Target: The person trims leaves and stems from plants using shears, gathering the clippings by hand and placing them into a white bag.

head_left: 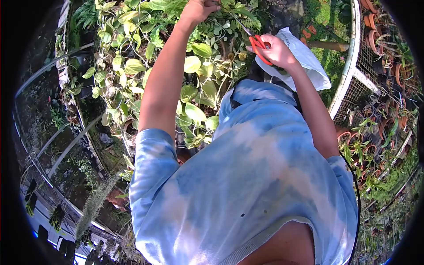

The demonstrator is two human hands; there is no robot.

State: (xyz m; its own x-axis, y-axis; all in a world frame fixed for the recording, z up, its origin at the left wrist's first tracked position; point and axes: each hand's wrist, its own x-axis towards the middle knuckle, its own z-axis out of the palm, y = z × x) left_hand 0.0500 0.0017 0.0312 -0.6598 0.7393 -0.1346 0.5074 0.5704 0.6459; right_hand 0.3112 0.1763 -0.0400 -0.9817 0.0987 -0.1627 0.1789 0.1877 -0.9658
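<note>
My right hand (278, 52) grips a pair of scissors (257, 47) by the red-orange handles. The blades point up and left into the greenery. At the top edge of the view, my left hand (199, 11) is among fern fronds (179, 8), its fingers curled together. What lies between those fingers cannot be made out. Leafy vines (194, 112) with broad yellow-green leaves spread below and left of my left hand. A white plastic bag (311, 66) hangs beside and behind my right wrist.
On the right, a white-framed wire mesh rack (349, 90) stands near several terracotta pots (374, 42). Mossy ground (324, 22) shows beyond the bag. Curved metal rails (53, 66) and more plants are on the left. A dark cable (358, 198) runs down my right side.
</note>
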